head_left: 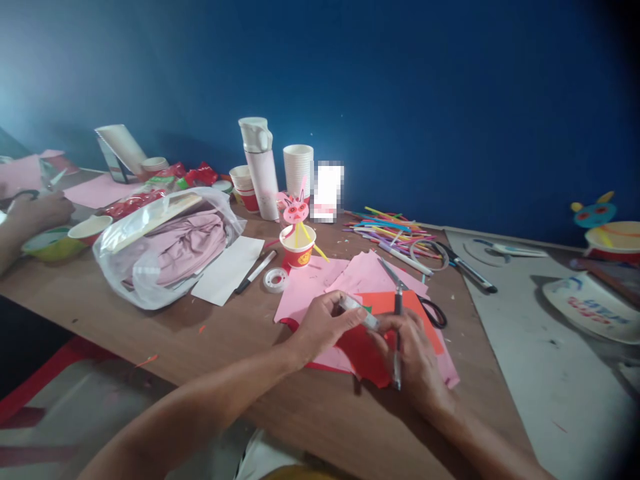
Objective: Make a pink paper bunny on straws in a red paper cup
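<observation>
My left hand pinches one end of a small whitish tube-like piece; its exact kind does not show. At the other end, the fingertips of my right hand touch it. A dark pen stands nearly upright in the right hand's fingers. Under both hands lie red paper, an orange sheet and pink paper. Black-handled scissors rest on these sheets just beyond my right hand. A red paper cup with a pink paper figure stands behind them.
A roll of tape, a marker and a white card lie left of the papers. Beyond are a plastic bag, a flask, stacked cups and coloured sticks. Another person's hand is far left.
</observation>
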Demonstrator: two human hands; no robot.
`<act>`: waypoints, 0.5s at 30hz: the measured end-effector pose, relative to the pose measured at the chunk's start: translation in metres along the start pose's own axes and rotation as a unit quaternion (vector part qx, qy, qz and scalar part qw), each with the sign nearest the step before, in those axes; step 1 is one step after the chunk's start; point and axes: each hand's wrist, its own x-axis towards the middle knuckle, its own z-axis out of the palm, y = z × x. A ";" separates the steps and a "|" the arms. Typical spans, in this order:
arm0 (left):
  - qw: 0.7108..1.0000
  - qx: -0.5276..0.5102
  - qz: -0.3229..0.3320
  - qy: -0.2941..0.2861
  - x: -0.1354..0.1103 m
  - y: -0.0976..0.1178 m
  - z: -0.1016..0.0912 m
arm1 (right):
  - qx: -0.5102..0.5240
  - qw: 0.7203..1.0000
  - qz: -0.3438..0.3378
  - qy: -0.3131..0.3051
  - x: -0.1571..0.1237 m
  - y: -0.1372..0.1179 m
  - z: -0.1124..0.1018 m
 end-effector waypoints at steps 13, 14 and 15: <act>0.983 -0.054 0.129 0.116 0.011 0.046 -0.067 | 0.004 0.985 0.158 0.071 -0.006 0.024 -0.008; 0.984 -0.037 0.126 0.121 0.011 0.047 -0.069 | 0.003 0.985 0.160 0.065 -0.007 0.024 -0.008; 0.985 -0.023 0.123 0.121 0.011 0.047 -0.069 | 0.003 0.986 0.159 0.059 -0.007 0.023 -0.007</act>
